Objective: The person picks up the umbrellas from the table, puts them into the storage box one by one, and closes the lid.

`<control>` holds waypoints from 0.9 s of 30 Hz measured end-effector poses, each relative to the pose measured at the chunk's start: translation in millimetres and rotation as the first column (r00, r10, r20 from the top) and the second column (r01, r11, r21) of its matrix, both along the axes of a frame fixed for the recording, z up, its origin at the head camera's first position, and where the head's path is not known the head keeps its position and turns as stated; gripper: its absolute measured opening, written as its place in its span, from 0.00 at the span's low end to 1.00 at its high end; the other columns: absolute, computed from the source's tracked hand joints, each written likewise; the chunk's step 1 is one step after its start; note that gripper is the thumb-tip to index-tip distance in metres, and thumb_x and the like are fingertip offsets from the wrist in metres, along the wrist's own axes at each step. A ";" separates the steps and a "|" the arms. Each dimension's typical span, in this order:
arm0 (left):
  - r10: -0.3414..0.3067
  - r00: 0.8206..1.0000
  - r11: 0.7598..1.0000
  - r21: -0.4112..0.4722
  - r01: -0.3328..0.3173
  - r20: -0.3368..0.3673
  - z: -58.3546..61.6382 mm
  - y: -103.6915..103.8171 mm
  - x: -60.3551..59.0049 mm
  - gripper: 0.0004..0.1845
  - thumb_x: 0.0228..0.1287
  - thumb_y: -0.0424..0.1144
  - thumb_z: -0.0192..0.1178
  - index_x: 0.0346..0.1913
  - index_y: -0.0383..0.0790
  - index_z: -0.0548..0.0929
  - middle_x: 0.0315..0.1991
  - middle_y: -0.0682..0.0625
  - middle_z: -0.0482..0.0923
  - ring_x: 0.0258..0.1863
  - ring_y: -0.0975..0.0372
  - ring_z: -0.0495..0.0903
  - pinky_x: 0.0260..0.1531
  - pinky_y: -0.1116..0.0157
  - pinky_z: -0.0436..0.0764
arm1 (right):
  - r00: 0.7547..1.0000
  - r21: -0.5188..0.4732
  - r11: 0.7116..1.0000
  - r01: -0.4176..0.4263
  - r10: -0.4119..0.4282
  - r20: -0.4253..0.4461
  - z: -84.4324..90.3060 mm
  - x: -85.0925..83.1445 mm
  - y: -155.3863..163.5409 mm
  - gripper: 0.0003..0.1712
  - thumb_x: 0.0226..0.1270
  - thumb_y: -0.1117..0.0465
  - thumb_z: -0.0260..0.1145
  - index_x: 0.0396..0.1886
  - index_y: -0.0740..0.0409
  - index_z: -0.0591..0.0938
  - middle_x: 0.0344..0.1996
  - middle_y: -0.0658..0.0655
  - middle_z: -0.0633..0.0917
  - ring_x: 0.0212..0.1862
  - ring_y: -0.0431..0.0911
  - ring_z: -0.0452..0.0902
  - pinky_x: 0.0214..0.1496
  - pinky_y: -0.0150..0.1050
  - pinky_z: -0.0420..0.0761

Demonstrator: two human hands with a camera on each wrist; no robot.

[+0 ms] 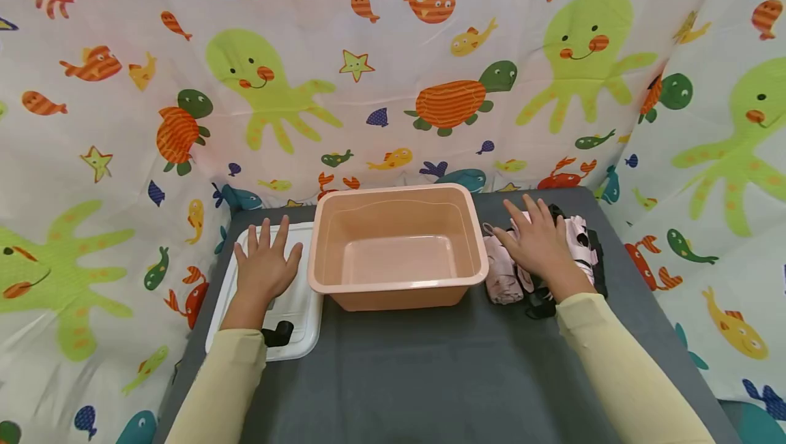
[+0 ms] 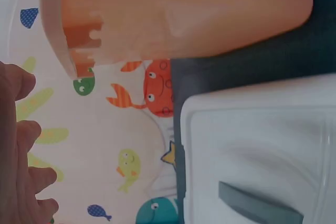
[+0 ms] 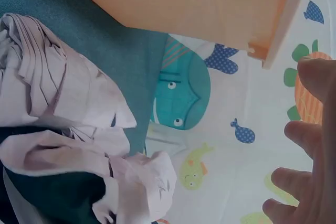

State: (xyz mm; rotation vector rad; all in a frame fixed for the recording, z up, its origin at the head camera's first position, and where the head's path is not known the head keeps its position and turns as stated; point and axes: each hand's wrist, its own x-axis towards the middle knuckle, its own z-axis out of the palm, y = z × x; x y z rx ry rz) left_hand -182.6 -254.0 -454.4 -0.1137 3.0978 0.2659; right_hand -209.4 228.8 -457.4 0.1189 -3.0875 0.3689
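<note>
My left hand [image 1: 265,267] hovers with spread fingers over a white plastic lid [image 1: 305,307] on the left of the table. On the other side, my right hand [image 1: 537,239], fingers also spread, is above a pile of pink and black folded cloth items [image 1: 505,273]. Between the hands stands a peach-coloured plastic tub [image 1: 396,260], with nothing inside. In the left wrist view, the fingers [image 2: 31,129] are clear of the lid and the tub. The right wrist view shows the cloth bundles [image 3: 63,82] beside the tub, with the fingers [image 3: 294,135] apart from them.
A dark grey table [image 1: 393,376] carries everything. Behind it and at both sides hangs a white curtain [image 1: 393,28] printed with sea animals. A small black object [image 1: 278,334] shows by the left wrist, over the lid.
</note>
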 end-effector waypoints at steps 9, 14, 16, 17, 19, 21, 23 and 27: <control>-0.007 1.000 0.993 0.121 0.005 0.022 -1.4 7.2 -0.1 0.37 0.73 0.58 0.35 0.78 0.47 0.43 0.77 0.33 0.40 0.75 0.35 0.36 0.66 0.30 0.39 | 0.998 -0.029 0.998 -0.050 0.051 0.046 -10.7 3.4 -4.7 0.43 0.69 0.38 0.52 0.77 0.52 0.55 0.74 0.71 0.52 0.73 0.70 0.47 0.66 0.72 0.56; -0.010 0.999 0.979 0.202 0.002 0.040 -4.0 10.4 -1.1 0.36 0.74 0.57 0.34 0.78 0.46 0.42 0.77 0.33 0.42 0.75 0.35 0.38 0.67 0.31 0.42 | 0.993 -0.067 0.997 -0.049 0.056 0.100 -17.0 2.9 -8.4 0.43 0.68 0.42 0.56 0.77 0.53 0.54 0.74 0.72 0.52 0.73 0.70 0.49 0.64 0.71 0.60; -0.008 0.999 0.974 0.228 -0.003 0.046 -5.3 11.8 -1.9 0.36 0.74 0.56 0.34 0.78 0.46 0.42 0.77 0.33 0.43 0.75 0.35 0.40 0.67 0.31 0.43 | 0.992 -0.079 0.995 -0.060 0.068 0.103 -19.5 2.9 -9.5 0.43 0.67 0.44 0.58 0.77 0.54 0.56 0.74 0.73 0.53 0.72 0.70 0.51 0.64 0.71 0.61; -0.011 0.999 0.970 0.244 0.000 0.046 -6.1 12.4 -2.2 0.36 0.74 0.56 0.35 0.78 0.46 0.42 0.76 0.33 0.44 0.75 0.35 0.40 0.67 0.31 0.44 | 0.992 -0.084 0.994 -0.065 0.073 0.102 -21.0 2.9 -9.8 0.43 0.67 0.45 0.58 0.76 0.55 0.56 0.73 0.73 0.54 0.72 0.70 0.52 0.64 0.71 0.61; -0.023 0.999 0.959 0.282 0.009 0.047 -7.7 13.1 -2.4 0.36 0.74 0.55 0.35 0.78 0.45 0.42 0.76 0.32 0.45 0.75 0.35 0.42 0.67 0.32 0.45 | 0.991 -0.090 0.993 -0.076 0.085 0.105 -24.3 2.9 -10.3 0.42 0.68 0.46 0.58 0.76 0.56 0.57 0.72 0.74 0.56 0.71 0.71 0.54 0.65 0.70 0.62; -0.038 0.998 0.947 0.322 0.022 0.045 -9.3 13.7 -2.6 0.36 0.74 0.55 0.35 0.78 0.46 0.42 0.76 0.33 0.46 0.75 0.37 0.44 0.68 0.33 0.47 | 0.990 -0.092 0.992 -0.082 0.092 0.110 -27.6 2.9 -10.8 0.41 0.68 0.46 0.57 0.75 0.57 0.58 0.71 0.74 0.57 0.69 0.71 0.56 0.64 0.69 0.63; -0.052 0.998 0.931 0.364 0.033 0.043 -10.4 14.0 -2.5 0.36 0.74 0.55 0.35 0.78 0.46 0.42 0.76 0.34 0.48 0.75 0.38 0.46 0.68 0.34 0.50 | 0.988 -0.095 0.993 -0.074 0.085 0.128 -30.7 2.8 -11.2 0.40 0.69 0.46 0.56 0.75 0.57 0.59 0.71 0.74 0.57 0.69 0.71 0.58 0.64 0.69 0.64; -0.065 0.996 0.901 0.433 0.033 0.060 -11.1 16.8 -3.5 0.36 0.74 0.57 0.35 0.78 0.49 0.41 0.76 0.36 0.48 0.75 0.40 0.48 0.68 0.36 0.53 | 0.986 -0.100 0.993 -0.069 0.083 0.146 -35.5 2.4 -13.2 0.38 0.70 0.47 0.55 0.75 0.57 0.59 0.70 0.76 0.58 0.66 0.73 0.61 0.62 0.70 0.66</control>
